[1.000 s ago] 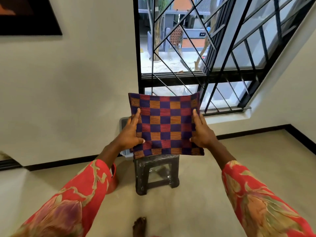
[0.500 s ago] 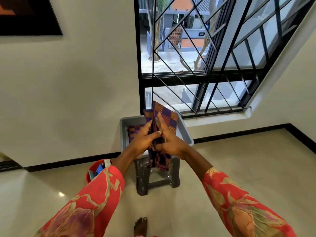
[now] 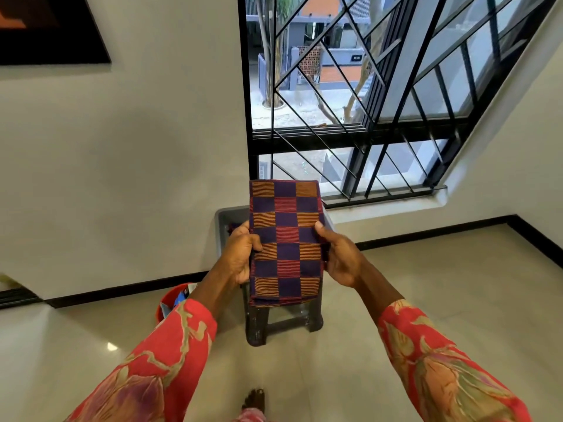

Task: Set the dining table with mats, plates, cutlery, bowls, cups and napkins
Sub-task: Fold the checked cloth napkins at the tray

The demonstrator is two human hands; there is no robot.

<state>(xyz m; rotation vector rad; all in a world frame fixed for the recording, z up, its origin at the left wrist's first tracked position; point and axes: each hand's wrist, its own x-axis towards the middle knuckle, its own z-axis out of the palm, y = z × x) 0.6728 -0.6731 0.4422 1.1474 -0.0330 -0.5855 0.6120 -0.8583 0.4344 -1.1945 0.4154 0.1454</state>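
The folded checked mat [image 3: 285, 242] was held upright above the grey bin [image 3: 221, 226] – left hand [image 3: 240, 257] gripping its left edge, right hand [image 3: 339, 257] its right edge – the bin on a dark stool [image 3: 259, 325]

Dark stool [image 3: 259, 325] under grey tub [image 3: 220, 226]; red bucket [image 3: 166, 301] beside.
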